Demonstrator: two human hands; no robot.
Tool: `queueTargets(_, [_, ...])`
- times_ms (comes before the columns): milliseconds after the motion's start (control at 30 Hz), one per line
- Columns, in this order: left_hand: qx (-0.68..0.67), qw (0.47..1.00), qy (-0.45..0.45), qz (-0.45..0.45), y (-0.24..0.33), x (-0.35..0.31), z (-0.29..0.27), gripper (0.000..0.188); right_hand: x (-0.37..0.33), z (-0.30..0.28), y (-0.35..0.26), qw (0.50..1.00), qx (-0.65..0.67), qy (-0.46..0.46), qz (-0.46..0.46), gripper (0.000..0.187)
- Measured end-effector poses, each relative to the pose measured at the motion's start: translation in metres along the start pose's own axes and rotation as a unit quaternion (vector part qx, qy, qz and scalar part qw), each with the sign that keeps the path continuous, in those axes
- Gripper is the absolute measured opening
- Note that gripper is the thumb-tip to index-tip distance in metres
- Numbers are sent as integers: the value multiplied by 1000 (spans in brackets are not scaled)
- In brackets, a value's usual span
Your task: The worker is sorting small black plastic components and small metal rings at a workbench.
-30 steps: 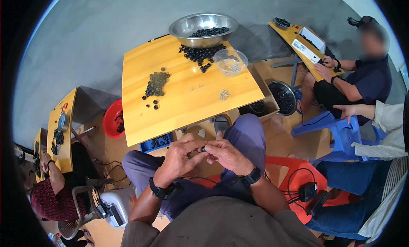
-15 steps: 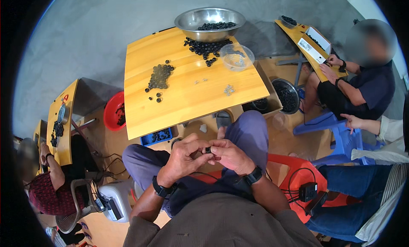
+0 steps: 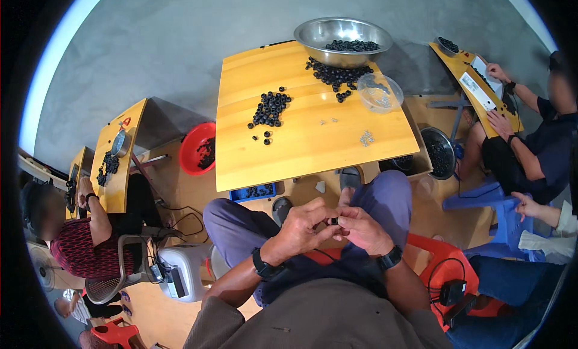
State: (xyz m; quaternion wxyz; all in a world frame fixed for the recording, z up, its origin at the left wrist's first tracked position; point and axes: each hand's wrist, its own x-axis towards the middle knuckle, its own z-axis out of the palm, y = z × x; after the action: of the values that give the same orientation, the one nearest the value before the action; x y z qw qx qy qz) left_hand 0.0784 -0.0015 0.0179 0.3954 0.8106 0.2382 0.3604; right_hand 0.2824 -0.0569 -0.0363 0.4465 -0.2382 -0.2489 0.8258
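Above my lap, my left hand [image 3: 303, 230] and my right hand [image 3: 365, 230] meet at the fingertips. Pinched between them is a small black cylindrical part [image 3: 335, 221]; its finer detail is too small to make out. Beyond my knees stands a yellow wooden table [image 3: 289, 159]. On its left lies a loose group of round black parts [image 3: 270, 110] with holes. A bigger heap of black parts [image 3: 337, 76] spreads below a steel bowl [image 3: 307, 40] holding more. Beside that heap sits a clear plastic bowl [image 3: 394, 102], and small silvery pieces [image 3: 366, 138] lie nearer the right edge.
Below the table are a blue tray [image 3: 271, 195] and a cardboard box [image 3: 419, 162]. A red basin [image 3: 188, 156] stands left, a dark metal bowl [image 3: 450, 138] right. Other people sit at tables on both sides. A red stool [image 3: 421, 258] with cables is close on my right.
The whole view has swung, so the table and my hands appear farther right. Both hands keep the small black part pinched. The co-worker at right has moved one hand to the box.
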Motion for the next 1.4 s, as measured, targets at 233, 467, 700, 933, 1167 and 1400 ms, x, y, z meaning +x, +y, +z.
queueTargets(233, [23,997,50,-50,-6,9,-29,17,-13,-7,-32,998,-44,24,-31,24])
queueTargets(467, [79,958,200,-191,-50,6,-92,4,-6,-30,-49,986,34,-11,-163,27])
queueTargets(700, [240,947,165,-135,-96,50,-104,18,7,-22,-32,986,47,-59,-147,27])
queueTargets(933, [353,914,142,-144,-119,81,-103,18,7,-12,-25,984,54,-66,-153,28])
queueTargets(1167, [329,926,135,-125,-117,64,-121,13,13,-7,-26,985,58,-93,-136,28])
queueTargets(1400, [189,954,180,-144,-103,51,-127,16,16,2,-33,984,40,-106,-138,29])
